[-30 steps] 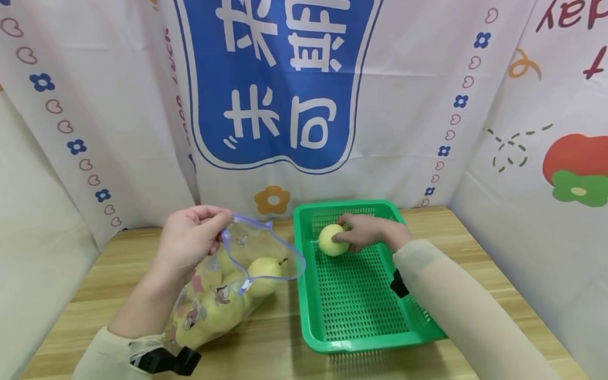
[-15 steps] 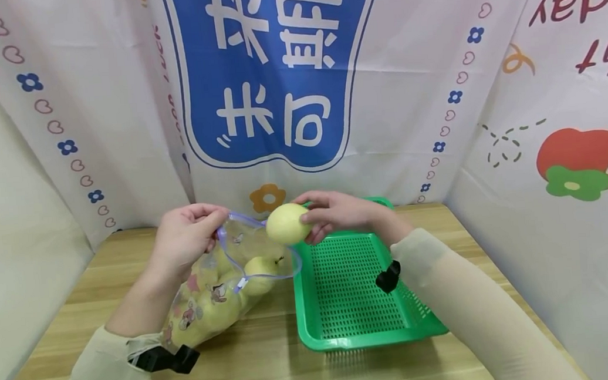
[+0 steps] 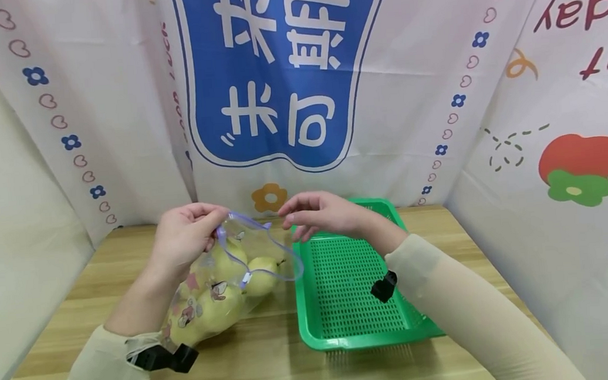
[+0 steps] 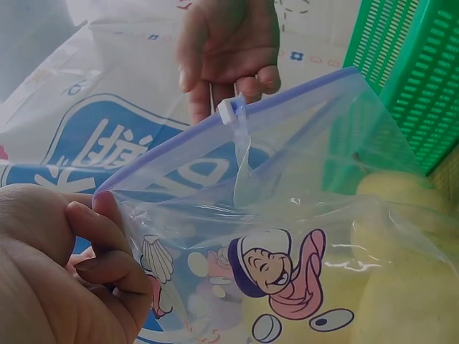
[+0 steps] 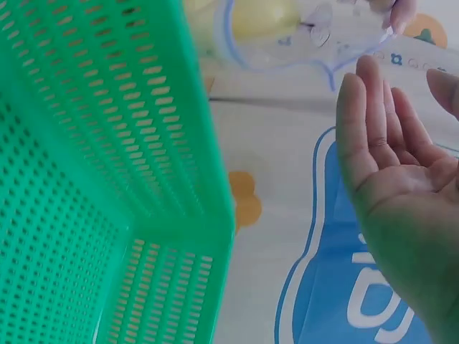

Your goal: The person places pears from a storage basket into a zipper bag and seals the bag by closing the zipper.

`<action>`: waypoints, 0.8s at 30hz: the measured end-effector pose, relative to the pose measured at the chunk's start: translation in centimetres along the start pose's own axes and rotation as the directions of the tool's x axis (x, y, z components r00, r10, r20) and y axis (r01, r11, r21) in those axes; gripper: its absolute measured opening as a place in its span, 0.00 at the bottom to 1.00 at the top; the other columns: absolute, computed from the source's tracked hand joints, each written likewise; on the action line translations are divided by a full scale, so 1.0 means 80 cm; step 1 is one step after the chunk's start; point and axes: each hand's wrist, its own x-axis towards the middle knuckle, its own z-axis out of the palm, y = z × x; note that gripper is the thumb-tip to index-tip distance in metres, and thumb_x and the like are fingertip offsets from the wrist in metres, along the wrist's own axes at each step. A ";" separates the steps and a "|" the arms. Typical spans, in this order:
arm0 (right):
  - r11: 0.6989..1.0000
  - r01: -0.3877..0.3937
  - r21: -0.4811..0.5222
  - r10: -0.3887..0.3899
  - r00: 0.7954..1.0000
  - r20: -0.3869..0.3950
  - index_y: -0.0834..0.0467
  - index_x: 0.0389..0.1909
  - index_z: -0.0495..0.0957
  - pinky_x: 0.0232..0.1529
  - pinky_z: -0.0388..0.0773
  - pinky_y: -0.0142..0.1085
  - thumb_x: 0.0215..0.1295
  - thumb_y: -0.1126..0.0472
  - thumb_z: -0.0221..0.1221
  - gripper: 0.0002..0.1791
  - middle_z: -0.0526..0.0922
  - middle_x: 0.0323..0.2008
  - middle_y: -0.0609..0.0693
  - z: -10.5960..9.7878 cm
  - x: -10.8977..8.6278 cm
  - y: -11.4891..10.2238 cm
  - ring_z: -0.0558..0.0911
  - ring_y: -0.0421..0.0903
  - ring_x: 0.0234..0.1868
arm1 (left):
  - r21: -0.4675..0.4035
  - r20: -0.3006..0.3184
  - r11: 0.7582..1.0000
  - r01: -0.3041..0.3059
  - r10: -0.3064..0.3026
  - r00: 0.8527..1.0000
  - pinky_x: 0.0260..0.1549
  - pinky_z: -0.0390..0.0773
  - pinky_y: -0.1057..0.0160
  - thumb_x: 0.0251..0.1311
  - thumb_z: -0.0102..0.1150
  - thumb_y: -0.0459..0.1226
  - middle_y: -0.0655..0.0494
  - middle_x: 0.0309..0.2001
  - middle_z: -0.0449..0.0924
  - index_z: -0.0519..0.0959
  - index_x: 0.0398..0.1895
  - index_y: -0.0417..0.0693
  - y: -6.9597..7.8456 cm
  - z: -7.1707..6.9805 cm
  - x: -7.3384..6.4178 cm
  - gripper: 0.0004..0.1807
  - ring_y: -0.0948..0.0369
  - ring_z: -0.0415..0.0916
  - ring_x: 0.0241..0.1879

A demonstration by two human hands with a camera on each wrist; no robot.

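My left hand [image 3: 188,236] pinches the purple-edged mouth of a clear zip bag [image 3: 218,290] printed with cartoon figures. Several yellow-green pears [image 3: 261,276] fill the bag, one with its stem toward the opening. In the left wrist view, a white slider [image 4: 228,110] sits on the bag's zip edge. My right hand [image 3: 324,215] holds nothing; its fingers are loosely extended just right of the bag's mouth, above the left rim of a green plastic basket [image 3: 308,307]. The right wrist view shows that palm bare, apart from the bag.
The perforated basket stands right of the bag on a wood-grain table [image 3: 263,369]. A printed white curtain [image 3: 406,59] hangs behind the table and along the sides. Black wrist cameras [image 3: 385,286] are strapped to both sleeves.
My right hand lifted a pear from the basket, carried it left to the bag's mouth and let it go into the bag. The left hand kept its hold on the bag.
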 end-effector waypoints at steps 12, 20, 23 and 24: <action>0.952 0.139 -0.273 -0.119 0.989 0.089 0.57 0.59 0.85 0.44 0.85 0.34 0.81 0.60 0.63 0.12 0.89 0.47 0.52 0.027 -0.001 -0.009 0.84 0.44 0.40 | 0.019 0.004 1.000 -0.005 0.005 1.000 0.21 0.74 0.72 0.78 0.64 0.42 0.69 0.23 0.82 0.85 0.56 0.33 0.001 0.005 0.000 0.19 0.71 0.71 0.20; 0.731 0.380 -0.567 -0.221 0.918 0.330 0.49 0.56 0.86 0.40 0.78 0.28 0.76 0.61 0.69 0.12 0.83 0.41 0.43 0.082 0.013 -0.040 0.80 0.42 0.37 | 0.041 0.003 0.999 0.004 -0.004 1.000 0.21 0.73 0.70 0.79 0.63 0.45 0.69 0.22 0.80 0.86 0.57 0.35 0.003 0.002 0.000 0.20 0.70 0.71 0.20; 0.598 0.421 -0.682 -0.261 0.907 0.330 0.47 0.53 0.88 0.43 0.77 0.26 0.77 0.58 0.68 0.08 0.84 0.44 0.43 0.092 0.015 -0.043 0.82 0.42 0.42 | 0.024 0.011 1.000 0.004 -0.004 1.000 0.22 0.75 0.70 0.80 0.62 0.46 0.68 0.23 0.80 0.85 0.58 0.35 0.003 0.002 -0.003 0.21 0.70 0.71 0.20; 0.556 0.428 -0.713 -0.283 0.903 0.323 0.47 0.53 0.88 0.44 0.77 0.25 0.78 0.58 0.68 0.07 0.85 0.44 0.44 0.094 0.016 -0.044 0.83 0.41 0.43 | 0.015 0.004 1.000 -0.008 0.008 1.000 0.23 0.75 0.70 0.80 0.62 0.46 0.67 0.24 0.81 0.85 0.59 0.35 0.002 0.002 -0.006 0.21 0.69 0.71 0.21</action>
